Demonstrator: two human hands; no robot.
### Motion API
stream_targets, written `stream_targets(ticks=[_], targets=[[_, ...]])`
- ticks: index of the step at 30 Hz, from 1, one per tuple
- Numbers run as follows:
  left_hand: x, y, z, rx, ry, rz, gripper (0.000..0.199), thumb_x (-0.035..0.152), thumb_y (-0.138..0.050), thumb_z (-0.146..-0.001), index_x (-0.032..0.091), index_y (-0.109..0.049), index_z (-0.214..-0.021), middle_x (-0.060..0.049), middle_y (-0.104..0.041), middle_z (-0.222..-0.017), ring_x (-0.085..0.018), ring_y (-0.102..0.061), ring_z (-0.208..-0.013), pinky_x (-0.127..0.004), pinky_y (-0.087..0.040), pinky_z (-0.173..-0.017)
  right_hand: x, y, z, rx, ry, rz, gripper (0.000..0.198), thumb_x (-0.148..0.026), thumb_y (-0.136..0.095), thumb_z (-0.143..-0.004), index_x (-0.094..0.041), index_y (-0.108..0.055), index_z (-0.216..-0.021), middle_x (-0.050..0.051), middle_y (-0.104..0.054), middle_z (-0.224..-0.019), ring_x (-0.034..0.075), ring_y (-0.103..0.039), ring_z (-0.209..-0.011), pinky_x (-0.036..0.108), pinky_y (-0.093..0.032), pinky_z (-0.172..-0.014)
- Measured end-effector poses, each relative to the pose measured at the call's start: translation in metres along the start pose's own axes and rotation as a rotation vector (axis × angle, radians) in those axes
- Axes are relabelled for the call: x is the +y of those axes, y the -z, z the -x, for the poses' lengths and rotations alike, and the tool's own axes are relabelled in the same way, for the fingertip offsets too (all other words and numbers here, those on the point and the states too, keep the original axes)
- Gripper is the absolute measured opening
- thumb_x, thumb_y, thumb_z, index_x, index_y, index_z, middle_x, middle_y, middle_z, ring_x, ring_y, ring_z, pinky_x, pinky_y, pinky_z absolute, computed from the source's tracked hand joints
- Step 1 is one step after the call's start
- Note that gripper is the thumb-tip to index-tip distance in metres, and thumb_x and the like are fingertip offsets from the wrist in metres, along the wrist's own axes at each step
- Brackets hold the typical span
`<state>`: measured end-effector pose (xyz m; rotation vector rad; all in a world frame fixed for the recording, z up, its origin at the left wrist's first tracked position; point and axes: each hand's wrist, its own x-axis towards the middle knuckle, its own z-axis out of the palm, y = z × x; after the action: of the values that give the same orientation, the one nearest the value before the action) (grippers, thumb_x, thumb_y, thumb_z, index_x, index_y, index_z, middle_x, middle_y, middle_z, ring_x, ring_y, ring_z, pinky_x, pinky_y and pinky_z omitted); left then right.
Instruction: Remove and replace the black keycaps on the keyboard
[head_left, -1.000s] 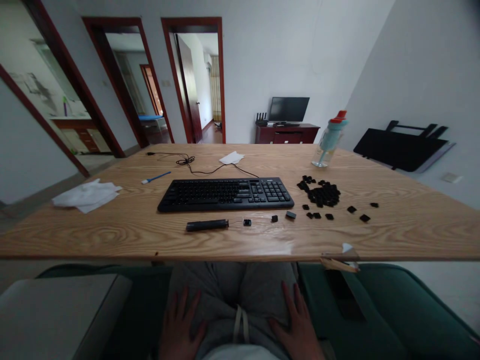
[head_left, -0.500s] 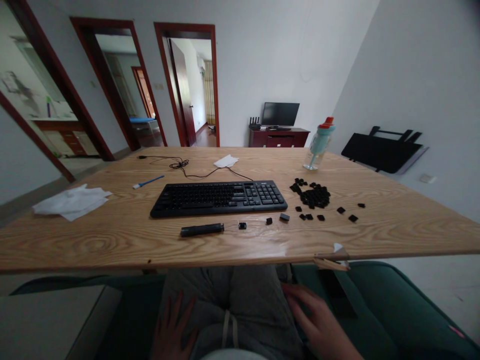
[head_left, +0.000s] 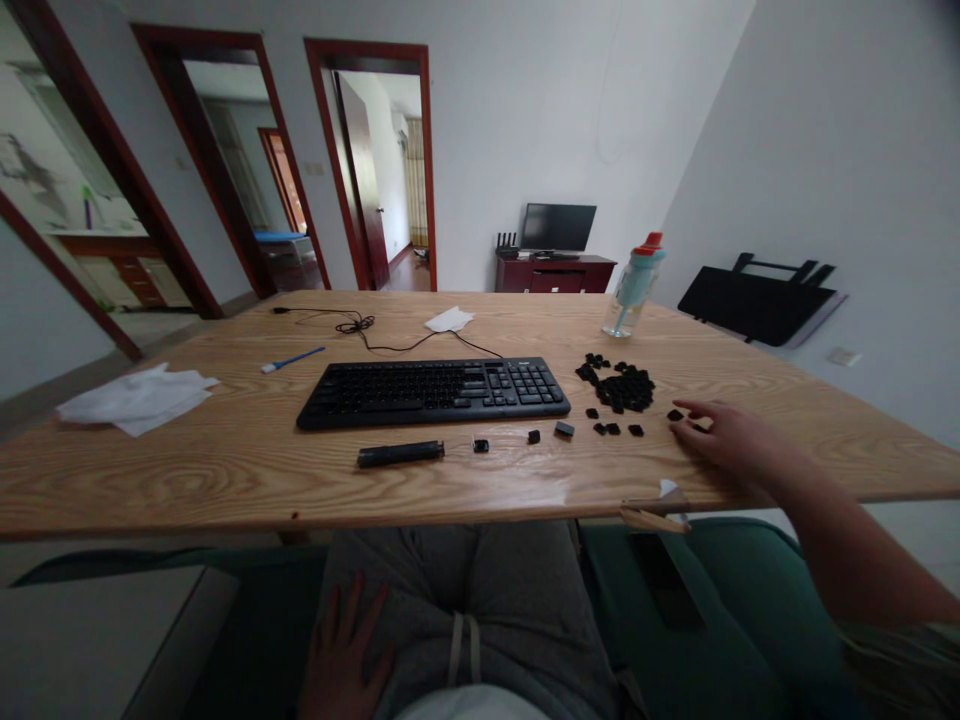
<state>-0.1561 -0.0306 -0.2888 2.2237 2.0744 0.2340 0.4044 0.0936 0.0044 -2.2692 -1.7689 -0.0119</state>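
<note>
My left hand [head_left: 346,645] rests on my left thigh, fingers spread and holding nothing. Over the right part of the table, my right hand [head_left: 724,435] reaches in with fingers apart. Its fingertips are right by a loose black keycap [head_left: 675,415], and I cannot tell if they touch it. Another keycap is partly covered by that hand. A pile of black keycaps [head_left: 628,388] lies to its left, with several single ones nearer me. The black keyboard [head_left: 435,392] sits mid-table, with many of its keys in place.
In front of the keyboard lie a black cylinder [head_left: 401,454] and small dark pieces [head_left: 564,430]. A blue-handled brush [head_left: 292,360], white tissues [head_left: 139,398] and a cable are on the left and back. A water bottle [head_left: 634,285] stands behind the pile. A phone [head_left: 666,580] lies on the green seat.
My right hand has left my lap and moved up and right onto the table beside the loose keycaps. The left hand stays on the thigh. The view has shifted slightly.
</note>
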Motion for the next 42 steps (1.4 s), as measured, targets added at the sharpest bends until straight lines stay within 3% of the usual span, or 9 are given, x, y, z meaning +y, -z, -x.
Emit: stream_targets(ticks=[5, 11, 17, 20, 24, 27, 29, 34, 42], targets=[[-0.003, -0.004, 0.0, 0.06, -0.022, 0.021, 0.058, 0.038, -0.054, -0.091, 0.025, -0.052, -0.147, -0.007, -0.028, -0.166, -0.038, -0.012, -0.155, -0.055, -0.031, -0.118, -0.003, -0.012, -0.011, -0.006, 0.036, 0.052, 0.041, -0.036, -0.052, -0.091, -0.015, -0.075, -0.118, 0.014, -0.075, -0.088, 0.027, -0.068, -0.075, 0.038, -0.05, -0.071], [-0.004, -0.006, 0.001, 0.061, -0.026, 0.03, 0.057, 0.04, -0.052, -0.091, 0.025, -0.053, -0.147, -0.006, -0.027, -0.166, -0.038, -0.01, -0.155, -0.057, -0.031, -0.118, 0.001, -0.025, -0.021, 0.057, 0.19, -0.015, 0.041, -0.042, -0.051, -0.09, -0.019, -0.076, -0.113, 0.013, -0.076, -0.088, 0.027, -0.069, -0.071, 0.038, -0.051, -0.068], [-0.004, -0.005, 0.0, 0.056, -0.02, 0.031, 0.057, 0.04, -0.051, -0.092, 0.025, -0.052, -0.147, -0.005, -0.025, -0.167, -0.037, -0.011, -0.155, -0.056, -0.03, -0.119, 0.008, -0.028, -0.027, 0.048, 0.219, -0.038, 0.041, -0.043, -0.052, -0.09, -0.02, -0.074, -0.116, 0.011, -0.075, -0.082, 0.025, -0.067, -0.066, 0.036, -0.05, -0.062], [-0.003, -0.003, 0.0, 0.035, -0.009, 0.022, 0.057, 0.04, -0.051, -0.092, 0.026, -0.052, -0.148, -0.005, -0.024, -0.167, -0.038, -0.01, -0.155, -0.057, -0.028, -0.12, 0.004, -0.022, -0.024, 0.129, 0.264, 0.003, 0.038, -0.044, -0.053, -0.089, -0.019, -0.075, -0.109, 0.013, -0.075, -0.094, 0.024, -0.068, -0.068, 0.037, -0.052, -0.064], [-0.002, 0.0, 0.0, -0.02, 0.005, 0.015, 0.059, 0.039, -0.053, -0.091, 0.026, -0.049, -0.149, -0.006, -0.024, -0.167, -0.039, -0.013, -0.154, -0.056, -0.029, -0.119, -0.03, -0.014, -0.002, 0.283, 0.459, -0.039, 0.035, -0.044, -0.053, -0.092, -0.02, -0.075, -0.104, 0.013, -0.072, -0.108, 0.019, -0.065, -0.063, 0.035, -0.052, -0.06], [-0.001, 0.004, 0.001, -0.045, 0.005, 0.007, 0.06, 0.038, -0.054, -0.091, 0.026, -0.049, -0.149, -0.006, -0.024, -0.166, -0.038, -0.014, -0.154, -0.055, -0.028, -0.121, -0.075, -0.013, 0.021, 0.239, 0.691, -0.098, 0.033, -0.042, -0.052, -0.096, -0.023, -0.075, -0.109, 0.011, -0.072, -0.11, 0.019, -0.069, -0.074, 0.033, -0.056, -0.068], [0.0, 0.006, 0.001, -0.059, 0.008, 0.004, 0.06, 0.038, -0.055, -0.09, 0.026, -0.049, -0.149, -0.007, -0.025, -0.166, -0.039, -0.016, -0.154, -0.056, -0.028, -0.121, -0.103, -0.015, 0.031, 0.177, 0.766, -0.085, 0.032, -0.041, -0.052, -0.097, -0.025, -0.075, -0.112, 0.01, -0.073, -0.109, 0.021, -0.071, -0.084, 0.033, -0.057, -0.075], [-0.002, 0.008, 0.003, -0.066, -0.002, 0.018, 0.06, 0.036, -0.056, -0.089, 0.026, -0.051, -0.148, -0.007, -0.028, -0.164, -0.039, -0.019, -0.153, -0.057, -0.03, -0.12, -0.139, -0.02, 0.028, 0.079, 0.751, -0.028, 0.027, -0.037, -0.054, -0.096, -0.029, -0.077, -0.105, 0.006, -0.074, -0.109, 0.02, -0.072, -0.083, 0.03, -0.056, -0.072], [-0.001, 0.01, 0.005, -0.063, 0.007, 0.05, 0.059, 0.036, -0.058, -0.088, 0.028, -0.053, -0.146, -0.006, -0.03, -0.163, -0.038, -0.019, -0.153, -0.058, -0.03, -0.12, -0.136, -0.028, 0.016, 0.025, 0.735, -0.097, 0.027, -0.032, -0.054, -0.093, -0.026, -0.077, -0.104, 0.009, -0.073, -0.111, 0.022, -0.07, -0.088, 0.034, -0.056, -0.08]])
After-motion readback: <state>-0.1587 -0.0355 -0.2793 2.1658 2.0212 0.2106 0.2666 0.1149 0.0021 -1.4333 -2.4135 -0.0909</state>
